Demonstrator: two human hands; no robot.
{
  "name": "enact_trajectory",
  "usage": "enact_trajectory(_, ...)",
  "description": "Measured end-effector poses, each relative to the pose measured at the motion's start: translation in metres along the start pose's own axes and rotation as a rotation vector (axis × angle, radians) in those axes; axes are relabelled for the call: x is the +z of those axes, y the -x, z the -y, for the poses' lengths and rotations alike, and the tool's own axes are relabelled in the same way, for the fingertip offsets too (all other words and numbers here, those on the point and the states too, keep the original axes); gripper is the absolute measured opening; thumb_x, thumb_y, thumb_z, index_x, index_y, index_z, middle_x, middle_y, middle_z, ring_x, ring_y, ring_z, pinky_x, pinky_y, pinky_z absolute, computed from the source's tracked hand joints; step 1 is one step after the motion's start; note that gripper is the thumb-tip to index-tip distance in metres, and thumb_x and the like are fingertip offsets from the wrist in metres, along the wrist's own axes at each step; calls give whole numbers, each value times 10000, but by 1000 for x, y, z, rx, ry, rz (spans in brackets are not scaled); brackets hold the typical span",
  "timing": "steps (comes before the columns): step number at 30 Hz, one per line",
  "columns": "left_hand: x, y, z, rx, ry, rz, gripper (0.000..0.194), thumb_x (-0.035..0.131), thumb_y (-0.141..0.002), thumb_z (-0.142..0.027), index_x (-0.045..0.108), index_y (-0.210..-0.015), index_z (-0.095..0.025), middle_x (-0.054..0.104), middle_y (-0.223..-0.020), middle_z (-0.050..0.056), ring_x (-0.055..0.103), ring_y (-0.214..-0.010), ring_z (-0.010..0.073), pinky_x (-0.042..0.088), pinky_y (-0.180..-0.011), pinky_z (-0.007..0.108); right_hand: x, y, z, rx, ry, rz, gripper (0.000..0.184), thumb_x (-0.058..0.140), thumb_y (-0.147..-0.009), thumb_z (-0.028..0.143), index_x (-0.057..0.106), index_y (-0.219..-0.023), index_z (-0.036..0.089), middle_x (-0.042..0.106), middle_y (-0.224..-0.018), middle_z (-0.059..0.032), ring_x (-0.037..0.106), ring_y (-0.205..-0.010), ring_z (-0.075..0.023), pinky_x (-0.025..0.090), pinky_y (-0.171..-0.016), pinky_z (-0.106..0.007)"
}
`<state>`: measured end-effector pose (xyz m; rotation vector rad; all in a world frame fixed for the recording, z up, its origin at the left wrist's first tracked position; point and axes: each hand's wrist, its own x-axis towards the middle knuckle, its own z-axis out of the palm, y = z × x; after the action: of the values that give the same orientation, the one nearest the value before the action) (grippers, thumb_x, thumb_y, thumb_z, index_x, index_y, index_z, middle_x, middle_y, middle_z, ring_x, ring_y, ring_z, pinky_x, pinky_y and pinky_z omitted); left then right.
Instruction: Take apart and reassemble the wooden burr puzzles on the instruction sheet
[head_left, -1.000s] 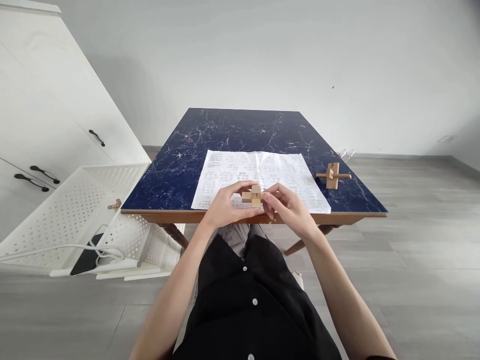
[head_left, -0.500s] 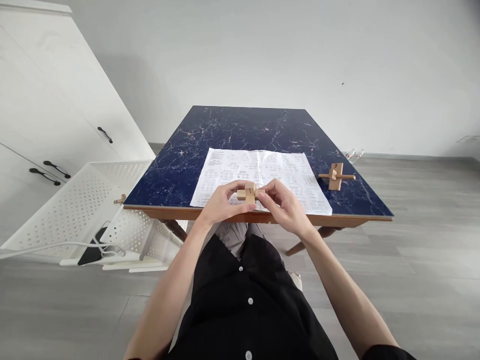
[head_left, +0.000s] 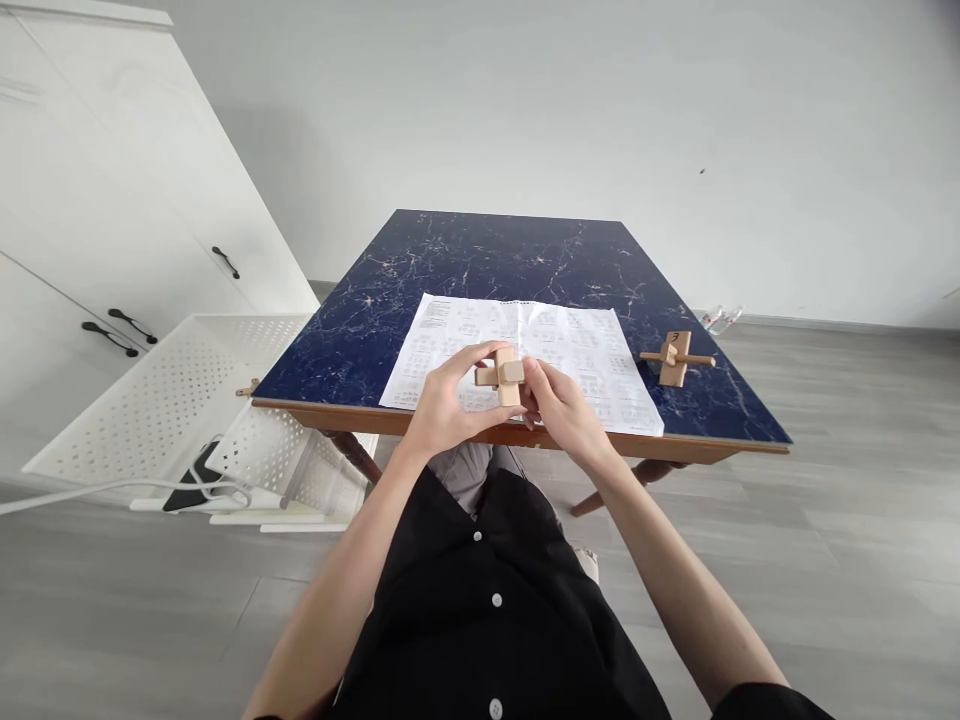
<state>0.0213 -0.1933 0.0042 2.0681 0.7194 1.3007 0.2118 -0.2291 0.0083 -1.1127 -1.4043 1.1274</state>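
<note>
My left hand [head_left: 448, 405] and my right hand [head_left: 561, 408] together grip a small wooden interlocking puzzle [head_left: 505, 375], held just above the near edge of the table. Fingers of both hands are pinched round its crossed blocks. Under it lies a white printed instruction sheet [head_left: 577, 350] spread on the dark blue marble-patterned table [head_left: 480, 260]. A second wooden cross-shaped puzzle [head_left: 674, 358], marked with a number, lies on the table to the right of the sheet.
A white perforated basket [head_left: 172, 400] stands on the floor at the left, with a phone [head_left: 189, 477] and white cable [head_left: 112, 488] beside it. White cabinets [head_left: 90, 200] line the left wall. Grey floor surrounds the table.
The puzzle in my hands has been turned so a block stands more upright, and my hands have risen slightly. The camera view has shifted a little to the left.
</note>
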Motion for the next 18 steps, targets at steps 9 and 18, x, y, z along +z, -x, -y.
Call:
enact_trajectory(9, 2, -2, 23, -45, 440, 99, 749, 971, -803, -320, 648, -1478, -292, 698, -1474, 135, 640, -1392, 339, 499, -1196, 505, -9, 13, 17, -119, 232, -15, 559, 493, -1063, 728, 466, -772, 251, 492, -657, 35, 445, -586, -144, 352, -593, -322)
enact_trajectory(18, 4, 0, 26, 8, 416, 66, 764, 977, -792, -328, 644, -1479, -306, 701, -1473, 131, 645, -1384, 331, 507, -1188, 504, -3, 13, 24, -78, 275, -72, 505, 562, -1062, 603, 457, -718, 249, 474, -602, 39, 406, -559, -139, 322, -577, -320)
